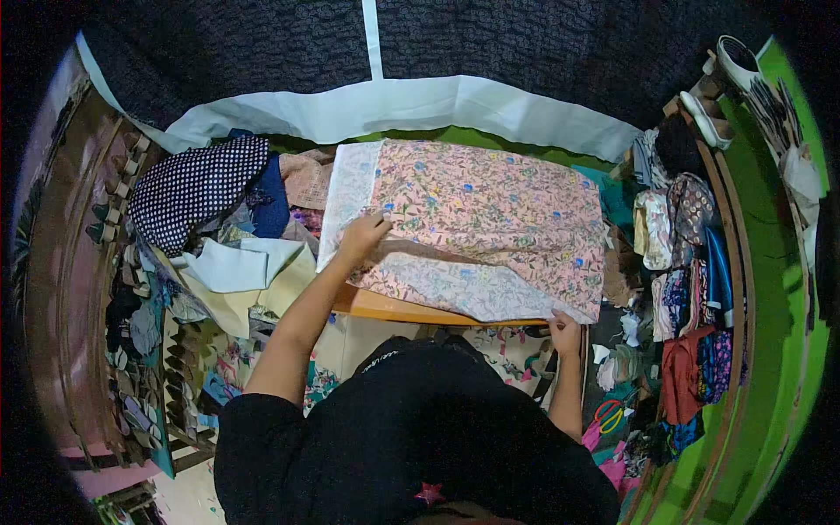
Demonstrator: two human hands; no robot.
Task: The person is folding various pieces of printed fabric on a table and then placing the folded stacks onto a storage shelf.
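Note:
A pink floral cloth (490,192) is spread over a wooden table (385,306). Along its left side runs a pale strip, and the near edge is partly turned back, so the whitish underside shows in a long fold. My left hand (366,234) is closed on the cloth near its left side, by the end of that fold. At the near right corner, my right hand (564,328) pinches the cloth's edge between thumb and fingers. Most of the table top is hidden under the cloth.
Left of the table lie a dotted dark cloth (201,188) and white fabric pieces (232,265). Scissors with red and yellow handles (610,416) rest at the lower right. Folded clothes (687,367) pile up at right. A dark curtain (525,44) hangs behind.

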